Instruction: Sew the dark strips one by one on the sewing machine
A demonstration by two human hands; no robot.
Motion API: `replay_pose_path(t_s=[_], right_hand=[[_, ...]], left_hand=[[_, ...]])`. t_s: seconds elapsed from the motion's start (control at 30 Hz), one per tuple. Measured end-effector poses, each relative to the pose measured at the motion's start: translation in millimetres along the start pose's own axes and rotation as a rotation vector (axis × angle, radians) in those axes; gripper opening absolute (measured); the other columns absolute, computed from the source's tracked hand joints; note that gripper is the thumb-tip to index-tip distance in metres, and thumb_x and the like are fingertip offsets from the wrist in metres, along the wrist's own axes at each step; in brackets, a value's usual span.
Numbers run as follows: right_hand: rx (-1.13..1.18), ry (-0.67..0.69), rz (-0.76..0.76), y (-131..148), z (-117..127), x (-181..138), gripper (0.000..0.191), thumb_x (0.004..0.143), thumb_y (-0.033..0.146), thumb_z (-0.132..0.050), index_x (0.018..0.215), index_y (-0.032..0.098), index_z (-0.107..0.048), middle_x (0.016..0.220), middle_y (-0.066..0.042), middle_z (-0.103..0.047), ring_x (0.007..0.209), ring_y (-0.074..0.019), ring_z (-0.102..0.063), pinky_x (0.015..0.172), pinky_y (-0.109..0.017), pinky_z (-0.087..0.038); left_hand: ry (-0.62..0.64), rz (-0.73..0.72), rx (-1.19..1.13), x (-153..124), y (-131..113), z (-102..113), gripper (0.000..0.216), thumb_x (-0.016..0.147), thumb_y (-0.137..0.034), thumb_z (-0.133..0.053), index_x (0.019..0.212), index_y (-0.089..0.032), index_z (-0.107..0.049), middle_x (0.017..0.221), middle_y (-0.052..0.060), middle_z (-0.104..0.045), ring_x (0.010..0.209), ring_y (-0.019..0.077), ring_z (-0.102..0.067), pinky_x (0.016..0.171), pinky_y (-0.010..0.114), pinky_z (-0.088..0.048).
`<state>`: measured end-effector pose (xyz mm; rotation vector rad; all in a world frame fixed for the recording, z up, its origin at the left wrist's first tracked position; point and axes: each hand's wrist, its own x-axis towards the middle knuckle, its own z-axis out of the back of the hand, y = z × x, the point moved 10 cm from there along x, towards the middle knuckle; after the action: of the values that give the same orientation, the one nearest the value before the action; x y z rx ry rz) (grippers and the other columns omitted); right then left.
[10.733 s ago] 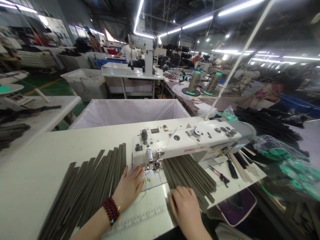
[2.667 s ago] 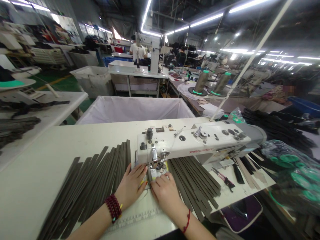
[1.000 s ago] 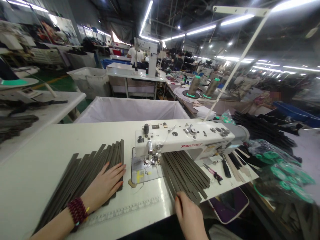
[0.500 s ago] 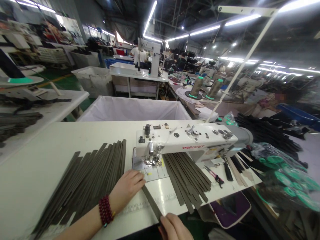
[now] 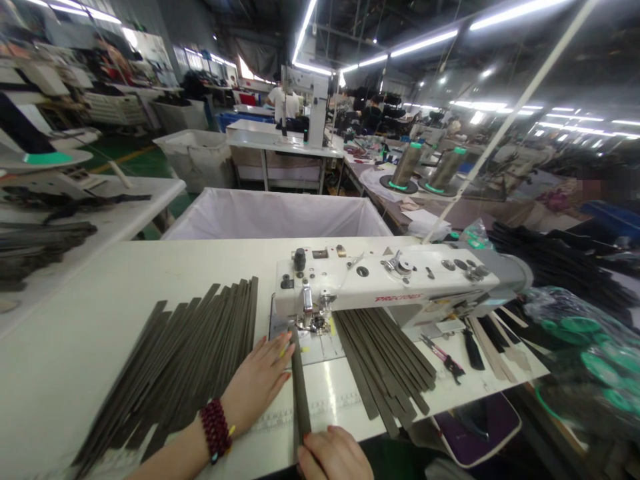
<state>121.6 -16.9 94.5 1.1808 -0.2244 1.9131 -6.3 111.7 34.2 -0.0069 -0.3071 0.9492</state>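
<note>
Left hand (image 5: 257,383): lies flat on the table (image 5: 100,313), fingers open. The fingertips sit right beside the strip and seem to touch it.
Right hand (image 5: 333,457): curled shut over the near end of the strip. The bottom edge cuts most of this hand off.
Strip (image 5: 300,393): one long dark piece lying on the table between the two hands.
Far end: it runs up under the sewing machine (image 5: 390,283), and the needle part is too small to see well.
Left pile (image 5: 190,353): many dark pieces fanned out, blurry near the corner.
Right pile (image 5: 385,360): its top is hidden under the sewing machine.
Bracelet (image 5: 216,430): dark red beads on the left wrist.
</note>
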Motion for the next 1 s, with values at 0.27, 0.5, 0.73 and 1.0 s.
replay_pose_path(t_s=[0.27, 0.5, 0.73, 1.0], right_hand=[[0.014, 0.021, 0.001, -6.7, -11.9, 5.8, 0.032, 0.101, 0.016, -0.039, 0.087, 0.022, -0.067, 0.08, 0.0, -0.073, 0.071, -0.0115, -0.069, 0.097, -0.031, -0.049], [0.071, 0.067, 0.02, -6.8, -5.7, 8.7, 0.03, 0.099, 0.012, -0.036, 0.097, 0.02, -0.065, 0.083, -0.002, -0.072, 0.078, -0.0118, -0.07, 0.102, -0.031, -0.048], [0.075, 0.217, 0.028, -9.4, -4.1, 8.8, 0.026, 0.089, 0.005, -0.041, 0.094, 0.019, -0.063, 0.084, -0.001, -0.071, 0.081, -0.0097, -0.069, 0.111, -0.032, -0.038], [0.07, 0.181, 0.073, -18.0, -12.1, 14.2, 0.018, 0.09, 0.013, -0.045, 0.091, 0.019, -0.062, 0.081, 0.0, -0.07, 0.072, -0.0109, -0.069, 0.111, -0.034, -0.036]], left_hand=[[0.007, 0.025, -0.003, 12.0, 8.8, -2.6, 0.044, 0.093, -0.026, -0.05, 0.135, -0.014, -0.053, 0.145, 0.013, -0.05, 0.132, 0.0269, -0.048, 0.111, 0.051, -0.036], [0.028, 0.049, -0.033, 12.4, 9.8, -0.6, 0.045, 0.093, -0.026, -0.049, 0.136, -0.015, -0.053, 0.147, 0.012, -0.048, 0.135, 0.0269, -0.045, 0.115, 0.053, -0.029], [-0.006, 0.043, -0.074, 11.4, 10.1, 2.0, 0.045, 0.092, -0.025, -0.048, 0.137, -0.017, -0.053, 0.147, 0.012, -0.048, 0.135, 0.0273, -0.045, 0.116, 0.055, -0.027], [0.018, 0.061, -0.059, 13.5, 13.4, -3.0, 0.047, 0.093, -0.028, -0.049, 0.14, -0.017, -0.05, 0.148, 0.012, -0.048, 0.135, 0.0275, -0.044, 0.115, 0.055, -0.027]])
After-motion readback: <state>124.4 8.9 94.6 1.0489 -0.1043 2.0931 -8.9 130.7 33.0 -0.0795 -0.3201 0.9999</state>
